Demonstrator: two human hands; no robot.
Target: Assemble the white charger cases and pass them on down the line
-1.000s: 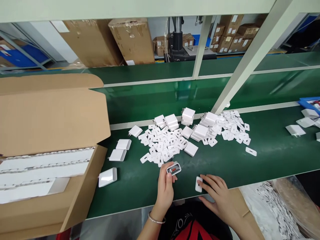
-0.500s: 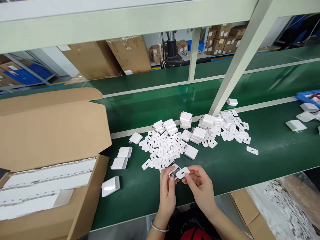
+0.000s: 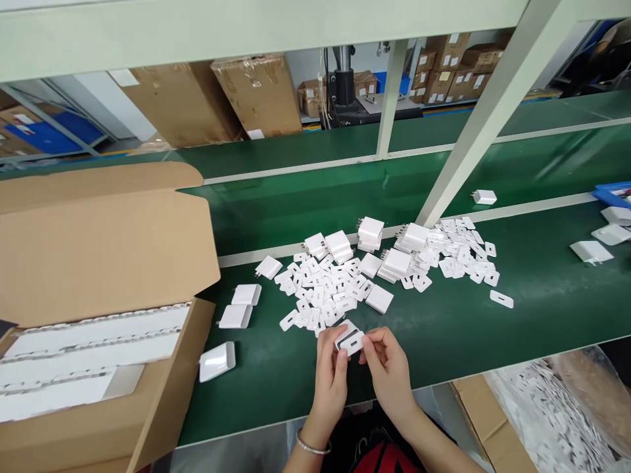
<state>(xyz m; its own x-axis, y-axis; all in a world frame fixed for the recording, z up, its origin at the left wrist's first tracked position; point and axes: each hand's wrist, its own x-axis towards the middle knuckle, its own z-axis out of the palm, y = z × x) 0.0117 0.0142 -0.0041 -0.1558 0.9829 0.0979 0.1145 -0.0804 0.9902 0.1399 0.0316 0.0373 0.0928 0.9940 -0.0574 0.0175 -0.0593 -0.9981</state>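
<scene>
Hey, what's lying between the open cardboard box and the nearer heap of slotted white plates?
In the head view, four white charger housings lie between the cardboard box and the heap, the middle two close together.

The worktop spans the middle of the frame. At lower left sits a carton, with charger casings just right of it. A heap of cover plates lies at centre, other casings behind and right of it, then a second heap near the foot of a post. Before the first heap, the left hand and right hand flank a held casing and held plate. Boxes stand behind, upper left.
</scene>
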